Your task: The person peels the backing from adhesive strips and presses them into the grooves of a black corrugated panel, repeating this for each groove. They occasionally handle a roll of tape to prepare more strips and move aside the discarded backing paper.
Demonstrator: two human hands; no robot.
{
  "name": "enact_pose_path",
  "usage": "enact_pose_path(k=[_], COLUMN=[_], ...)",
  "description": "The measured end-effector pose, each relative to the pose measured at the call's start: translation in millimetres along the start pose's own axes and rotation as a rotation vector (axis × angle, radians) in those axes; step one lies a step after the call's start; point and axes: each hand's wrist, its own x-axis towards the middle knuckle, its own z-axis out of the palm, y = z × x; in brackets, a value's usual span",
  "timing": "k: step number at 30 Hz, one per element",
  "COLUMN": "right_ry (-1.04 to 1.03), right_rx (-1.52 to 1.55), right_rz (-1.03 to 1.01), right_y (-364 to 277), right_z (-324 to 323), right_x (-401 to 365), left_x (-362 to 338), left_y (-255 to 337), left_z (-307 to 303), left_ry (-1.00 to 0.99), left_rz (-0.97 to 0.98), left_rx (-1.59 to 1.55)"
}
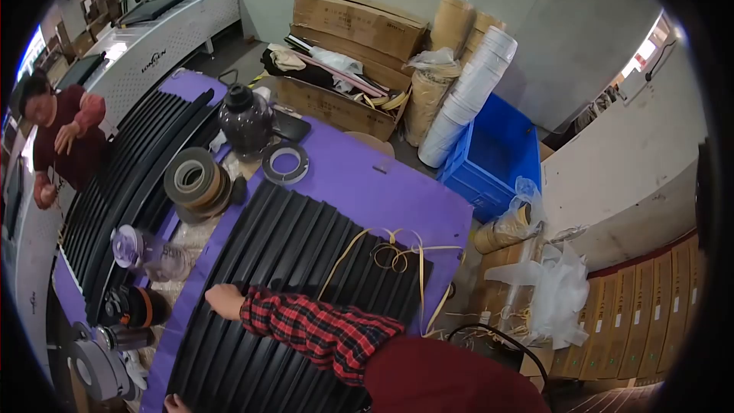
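Observation:
Long black ribbed strips (306, 252) lie side by side on a purple table cover (348, 164). My right hand (224, 302), at the end of a red-and-black plaid sleeve, rests at the left side of these strips. Its fingers are curled closed over the edge of a strip. At the bottom of the view, my left hand (176, 404) shows only in part beside the same strips, and most of its fingers are out of frame. Loops of yellow strapping band (394, 256) lie across the strips' right part.
Tape rolls (197, 183), a dark jug (245, 122) and a clear bottle (153, 252) stand beyond the strips. More black strips (141, 160) lie further left, near a co-worker (73, 134). A blue crate (497, 157), cartons (355, 23) and wrapped rolls (470, 95) stand behind the table.

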Motion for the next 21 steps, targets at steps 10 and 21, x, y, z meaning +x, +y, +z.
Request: enact_pose_path(k=[10,21], right_ry=[0.327,0.631], right_rx=[0.196,0.485], right_rz=[-0.042,-0.046], right_y=[77,269], right_z=[-176,-442], right_x=[-37,-121], left_x=[-99,-174], left_y=[256,465], left_z=[116,216], left_ry=[-0.513,-0.453], left_rz=[-0.196,0.055], left_rx=[-0.636,-0.735])
